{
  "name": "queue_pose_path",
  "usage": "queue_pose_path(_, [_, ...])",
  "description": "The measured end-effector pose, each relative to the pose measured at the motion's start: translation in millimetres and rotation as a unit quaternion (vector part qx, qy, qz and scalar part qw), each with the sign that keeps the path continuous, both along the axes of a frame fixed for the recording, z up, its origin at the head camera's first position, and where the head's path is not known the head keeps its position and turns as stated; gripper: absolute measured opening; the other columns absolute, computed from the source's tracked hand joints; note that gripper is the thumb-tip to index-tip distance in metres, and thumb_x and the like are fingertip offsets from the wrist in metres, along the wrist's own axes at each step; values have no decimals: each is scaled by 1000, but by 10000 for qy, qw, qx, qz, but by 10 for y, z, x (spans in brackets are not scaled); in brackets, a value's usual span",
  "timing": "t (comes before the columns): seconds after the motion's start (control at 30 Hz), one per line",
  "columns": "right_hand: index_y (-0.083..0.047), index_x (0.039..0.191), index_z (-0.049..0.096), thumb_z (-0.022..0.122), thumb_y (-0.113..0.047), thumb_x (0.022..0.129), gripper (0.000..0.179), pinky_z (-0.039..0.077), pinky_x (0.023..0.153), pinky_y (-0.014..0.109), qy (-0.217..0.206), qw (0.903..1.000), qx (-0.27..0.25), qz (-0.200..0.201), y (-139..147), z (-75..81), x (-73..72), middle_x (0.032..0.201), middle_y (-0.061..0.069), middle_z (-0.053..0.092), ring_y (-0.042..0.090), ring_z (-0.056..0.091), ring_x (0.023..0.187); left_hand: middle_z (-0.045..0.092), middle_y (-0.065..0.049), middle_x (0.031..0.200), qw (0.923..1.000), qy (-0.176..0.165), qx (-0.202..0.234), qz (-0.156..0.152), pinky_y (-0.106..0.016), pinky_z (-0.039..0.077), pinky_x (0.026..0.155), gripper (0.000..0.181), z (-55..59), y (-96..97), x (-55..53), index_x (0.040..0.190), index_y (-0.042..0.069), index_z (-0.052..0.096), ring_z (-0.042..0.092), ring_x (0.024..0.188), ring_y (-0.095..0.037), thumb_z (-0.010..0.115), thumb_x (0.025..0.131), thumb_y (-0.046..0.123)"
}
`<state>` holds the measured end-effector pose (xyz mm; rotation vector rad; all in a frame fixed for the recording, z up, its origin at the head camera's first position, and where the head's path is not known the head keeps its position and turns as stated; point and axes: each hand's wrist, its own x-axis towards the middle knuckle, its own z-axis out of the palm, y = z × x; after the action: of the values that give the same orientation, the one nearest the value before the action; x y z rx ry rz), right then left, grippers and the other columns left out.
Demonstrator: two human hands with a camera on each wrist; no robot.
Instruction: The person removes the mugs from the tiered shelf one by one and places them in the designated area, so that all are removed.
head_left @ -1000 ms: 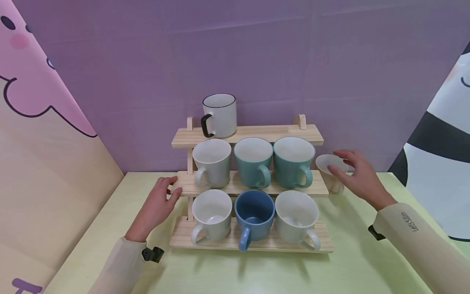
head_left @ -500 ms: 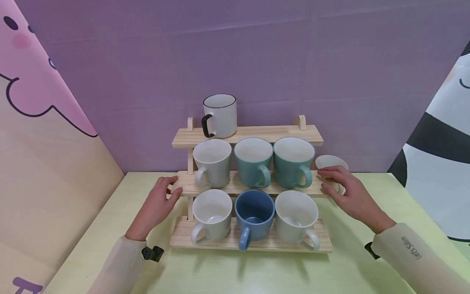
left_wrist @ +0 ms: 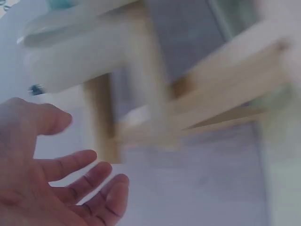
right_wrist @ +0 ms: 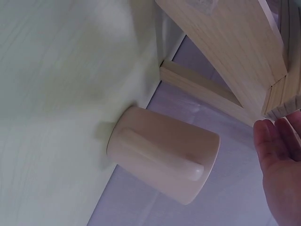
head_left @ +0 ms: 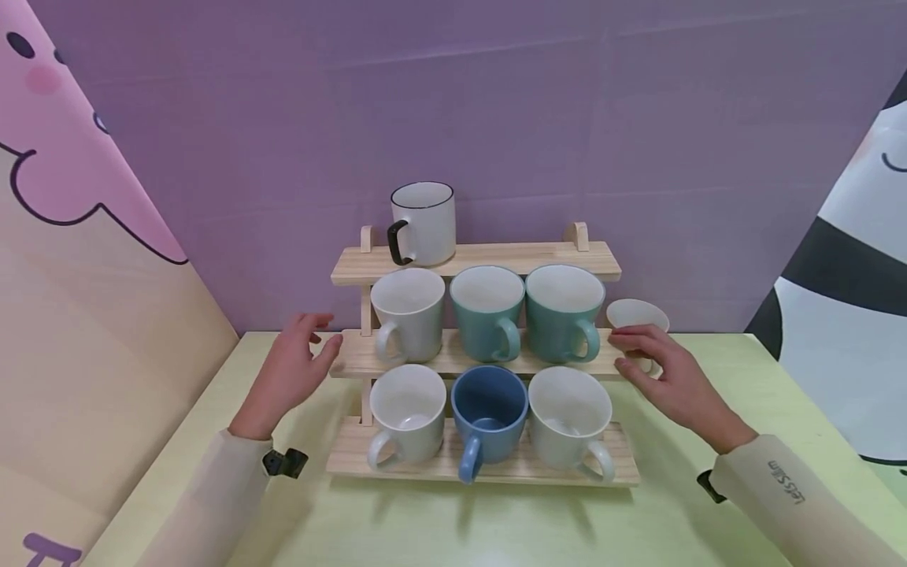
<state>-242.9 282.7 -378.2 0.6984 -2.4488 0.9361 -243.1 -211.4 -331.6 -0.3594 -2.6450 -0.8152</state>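
Observation:
A three-tier wooden shelf [head_left: 404, 476] stands on the table with mugs on every tier. My left hand [head_left: 289, 374] is just off the left end of the middle board, fingers loosely bent and holding nothing; the left wrist view shows a gap to the blurred wood. At the board's right end, my right hand [head_left: 669, 378] rests its fingertips against the wood, seen also in the right wrist view beside the board end [right_wrist: 284, 103]. Behind that hand, a cream mug [head_left: 636, 313] stands on the table, partly hidden; the right wrist view shows the mug [right_wrist: 162, 150] whole.
The top tier holds a white mug with a black handle [head_left: 432, 228]. On the middle tier stand a pale grey mug [head_left: 418, 335] and two teal mugs [head_left: 475, 323]. Below are white mugs [head_left: 425, 437] and a blue mug [head_left: 496, 445]. A purple backdrop [head_left: 496, 118] rises behind.
My right hand has come from over the cream mug to the right end of the middle board. My left hand has let go of the board's left end and moved slightly left.

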Motion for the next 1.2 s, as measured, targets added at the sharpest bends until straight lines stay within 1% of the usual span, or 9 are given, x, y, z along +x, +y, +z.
queue_pose_path(0.13, [-6, 120, 63, 65, -10, 90, 30, 38, 80, 11, -46, 10000, -26, 8, -4, 6, 2, 124, 4, 53, 12, 52, 103, 45, -20, 120, 9994, 148, 153, -266, -48, 45, 83, 44, 455, 73, -75, 129, -3, 49, 50, 103, -34, 53, 97, 27])
queue_pose_path(0.27, [-5, 121, 62, 65, -10, 90, 31, 40, 81, 10, -100, 9999, -91, 16, -4, 3, 3, 124, 4, 53, 7, 54, 98, 46, -18, 124, 9977, 315, 60, -606, -48, 44, 84, 51, 869, 218, -225, 132, 0, 47, 49, 104, -32, 55, 95, 34])
queue_pose_path(0.37, [-5, 121, 62, 64, -10, 90, 31, 40, 82, 10, -149, 9998, -103, -15, 3, -6, 2, 124, 4, 53, 6, 54, 97, 46, -14, 131, 9969, 291, -203, -697, -48, 43, 87, 59, 1093, 345, -370, 137, 4, 44, 49, 109, -30, 56, 93, 43])
queue_pose_path(0.43, [-5, 121, 62, 64, -11, 91, 31, 40, 82, 10, -175, 9998, -92, -40, 8, -13, 3, 124, 3, 53, 7, 54, 96, 44, -12, 136, 9964, 135, -400, -730, -48, 41, 90, 65, 1205, 429, -469, 140, 7, 41, 48, 114, -29, 56, 92, 48])
queue_pose_path(0.63, [-5, 121, 62, 65, -11, 90, 31, 40, 83, 11, -181, 9997, -135, 6, 8, -15, 9, 125, 3, 53, 11, 55, 98, 39, -13, 143, 9935, -410, -745, -759, -48, 36, 99, 78, 1463, 681, -762, 144, 6, 35, 42, 125, -31, 56, 88, 56])
queue_pose_path(0.8, [-5, 121, 62, 64, -11, 91, 31, 42, 84, 13, -243, 9995, -194, 40, -20, -20, 11, 125, 4, 52, 12, 55, 100, 40, -16, 142, 9888, -799, -1052, -691, -46, 35, 100, 84, 1646, 826, -922, 146, 3, 30, 41, 126, -30, 55, 87, 58])
queue_pose_path(0.93, [-4, 121, 62, 64, -13, 91, 31, 44, 85, 17, -319, 9993, -174, -12, -58, -32, -6, 125, 2, 52, 11, 55, 100, 43, -15, 139, 9841, -1051, -1271, -656, -45, 37, 98, 86, 1732, 869, -981, 145, 3, 31, 44, 123, -29, 56, 85, 60])
queue_pose_path(1.07, [-3, 120, 62, 63, -14, 92, 31, 46, 85, 22, -330, 9994, -140, 8, -98, -18, -18, 124, 3, 52, 16, 57, 100, 45, -13, 137, 9815, -1224, -1349, -596, -45, 40, 95, 87, 1758, 886, -992, 144, 5, 32, 45, 120, -28, 58, 83, 61])
queue_pose_path(1.2, [-2, 120, 61, 63, -14, 92, 31, 45, 85, 20, -357, 9992, -189, 57, -123, -4, -15, 125, 3, 52, 22, 58, 100, 48, -14, 133, 9815, -1247, -1362, -511, -44, 41, 93, 82, 1778, 896, -998, 141, 4, 36, 47, 116, -27, 59, 84, 57])
